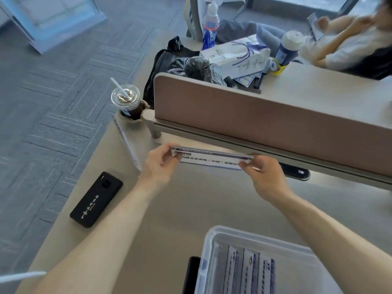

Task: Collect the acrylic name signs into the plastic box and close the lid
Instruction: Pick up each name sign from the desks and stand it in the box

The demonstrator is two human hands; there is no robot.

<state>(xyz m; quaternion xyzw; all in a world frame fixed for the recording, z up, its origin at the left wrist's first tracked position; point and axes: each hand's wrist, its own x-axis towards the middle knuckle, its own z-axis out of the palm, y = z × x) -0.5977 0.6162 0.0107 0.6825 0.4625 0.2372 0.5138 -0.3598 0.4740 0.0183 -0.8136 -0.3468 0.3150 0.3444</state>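
Acrylic name sign point(212, 158), long and narrow with printed text, is held up by both ends above the bench point(191, 204), just in front of the brown divider panel point(265, 115). The left hand point(158, 165) has its fingers point(167, 152) pinched on the left end; the right hand point(266, 176) pinches the right end the same way. Near the bottom edge sits the clear plastic box point(209, 247), open-topped, with several signs point(248, 272) already standing in a row inside. Between hands and box the bench surface lies bare. A black phone point(96, 199) lies close to the left bench edge, well apart from the box. Another clear sign point(127, 143) lies flat beside the left edge, near an iced drink cup point(127, 101) at the corner
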